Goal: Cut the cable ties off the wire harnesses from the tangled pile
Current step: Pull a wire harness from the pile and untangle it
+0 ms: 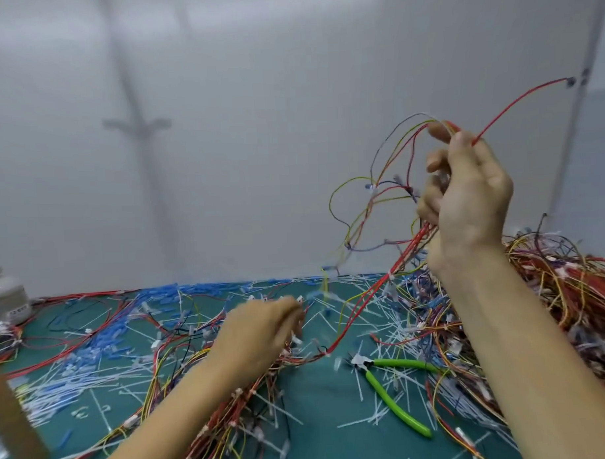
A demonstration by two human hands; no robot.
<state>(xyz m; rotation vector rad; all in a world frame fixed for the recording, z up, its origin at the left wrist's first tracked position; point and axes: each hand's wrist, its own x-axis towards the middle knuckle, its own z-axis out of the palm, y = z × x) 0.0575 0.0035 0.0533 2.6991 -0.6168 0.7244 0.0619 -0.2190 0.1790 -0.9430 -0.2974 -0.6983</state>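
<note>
Right hand (464, 196): raised, fingers curled round a wire harness (418, 237)
Left hand (260, 330): low among loose wires (182, 364), blurred, grip unclear
Cutters (389, 396): green-handled, on the mat (311, 418), right of the left hand
Tangled pile (570, 288): heaped at the mat's right side

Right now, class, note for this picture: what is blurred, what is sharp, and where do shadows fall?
Head view: left hand smeared by motion blur; right hand and the harness it grips clearer; cutters sharp; soft grey shadows on the wall.
</note>
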